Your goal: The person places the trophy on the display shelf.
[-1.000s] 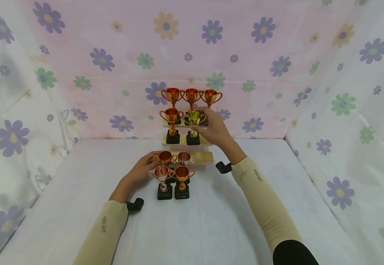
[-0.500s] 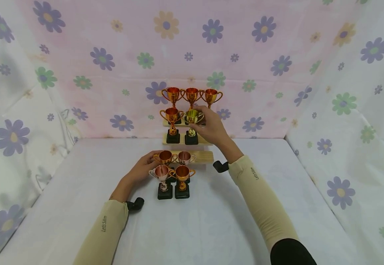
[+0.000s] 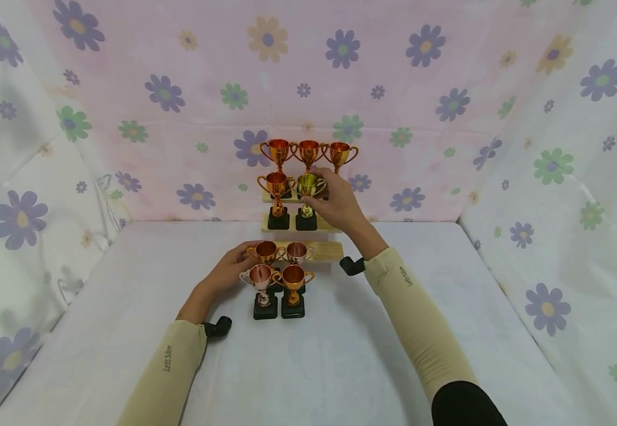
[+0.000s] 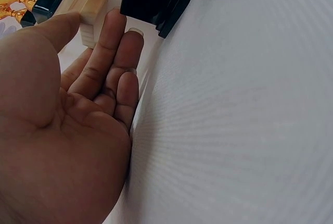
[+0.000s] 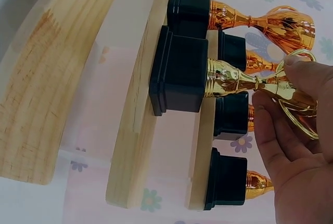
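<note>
A small yellow-gold trophy (image 3: 308, 184) stands upright on the middle step of a wooden tiered stand (image 3: 326, 251). My right hand (image 3: 338, 201) pinches its cup by the handle between thumb and fingers; its black base touches the board in the right wrist view. Left of it on that step is an orange-gold trophy (image 3: 277, 184). My left hand (image 3: 228, 269) holds the left end of the lowest step, the wooden board (image 4: 92, 0) between its thumb and fingers in the left wrist view. The far fingers are partly hidden.
Three orange-gold trophies (image 3: 308, 152) line the top step. On the white table (image 3: 308, 367), before the stand, are a silvery-pink trophy (image 3: 260, 277), an orange-gold trophy (image 3: 293, 278) and two more behind them. A flowered cloth (image 3: 308, 71) hangs at the back.
My right hand has brought the yellow-gold trophy slightly left along the middle step, closer to the orange-gold trophy there. My left hand has stayed in place.
</note>
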Available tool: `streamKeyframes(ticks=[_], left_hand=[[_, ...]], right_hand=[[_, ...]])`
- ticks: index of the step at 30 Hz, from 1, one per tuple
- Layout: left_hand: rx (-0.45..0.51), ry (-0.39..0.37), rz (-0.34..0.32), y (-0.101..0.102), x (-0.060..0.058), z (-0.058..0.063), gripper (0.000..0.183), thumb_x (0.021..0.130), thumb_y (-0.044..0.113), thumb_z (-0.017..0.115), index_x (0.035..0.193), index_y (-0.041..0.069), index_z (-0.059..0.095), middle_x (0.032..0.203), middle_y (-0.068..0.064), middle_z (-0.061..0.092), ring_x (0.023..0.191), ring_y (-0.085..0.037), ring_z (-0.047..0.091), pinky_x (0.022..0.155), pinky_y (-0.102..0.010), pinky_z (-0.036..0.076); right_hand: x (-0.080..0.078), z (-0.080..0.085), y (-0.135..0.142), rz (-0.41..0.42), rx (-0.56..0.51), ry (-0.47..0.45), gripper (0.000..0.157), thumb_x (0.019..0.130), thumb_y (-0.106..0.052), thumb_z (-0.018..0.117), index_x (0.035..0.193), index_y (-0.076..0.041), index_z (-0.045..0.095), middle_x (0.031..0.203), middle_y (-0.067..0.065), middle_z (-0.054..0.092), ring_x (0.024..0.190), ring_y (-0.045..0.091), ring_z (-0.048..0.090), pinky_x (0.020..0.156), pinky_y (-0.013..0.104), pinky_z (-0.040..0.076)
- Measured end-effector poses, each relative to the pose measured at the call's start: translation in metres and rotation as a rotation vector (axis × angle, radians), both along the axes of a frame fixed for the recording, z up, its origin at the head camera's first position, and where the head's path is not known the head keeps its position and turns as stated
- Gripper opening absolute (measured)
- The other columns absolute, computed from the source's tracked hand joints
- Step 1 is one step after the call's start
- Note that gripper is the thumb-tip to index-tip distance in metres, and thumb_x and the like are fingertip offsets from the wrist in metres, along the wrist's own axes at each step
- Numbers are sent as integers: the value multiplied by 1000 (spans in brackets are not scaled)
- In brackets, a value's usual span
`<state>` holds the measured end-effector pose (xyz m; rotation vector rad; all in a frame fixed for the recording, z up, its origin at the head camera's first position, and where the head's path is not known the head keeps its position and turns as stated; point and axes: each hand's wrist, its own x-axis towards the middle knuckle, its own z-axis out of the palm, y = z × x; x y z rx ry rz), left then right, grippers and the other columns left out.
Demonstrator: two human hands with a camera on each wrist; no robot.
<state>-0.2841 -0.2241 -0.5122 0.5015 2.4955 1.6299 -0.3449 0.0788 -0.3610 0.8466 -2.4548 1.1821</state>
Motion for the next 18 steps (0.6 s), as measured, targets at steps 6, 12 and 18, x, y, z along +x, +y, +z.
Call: streamKeyframes(ticks=[6, 12, 18], left_hand=[[15, -11, -6, 0, -1, -1, 45, 113, 23, 54, 156, 13, 51, 141, -15, 67, 132, -33, 58, 120, -60, 33], [7, -12, 5, -1, -1, 0, 45, 113, 25, 55, 156, 13, 51, 139, -14, 68, 129, -31, 60, 119, -59, 35], [49, -25, -8, 0, -1, -1, 46, 112, 22, 56, 156, 9, 50, 141, -16, 67, 133, -33, 59, 119, -59, 35]], right_hand=[[-2, 0, 1, 8, 0, -6, 64, 97, -16, 80, 152, -5, 50, 144, 14, 61, 104, 28, 71, 93, 42, 59], [-4, 0, 1, -3, 2, -28, 65, 98, -17, 80, 154, -8, 49, 143, 11, 61, 104, 25, 71, 93, 38, 59], [-2, -1, 1, -4, -8, -31, 68, 96, -20, 81, 155, -9, 48, 146, 12, 60, 103, 26, 71, 91, 39, 59]])
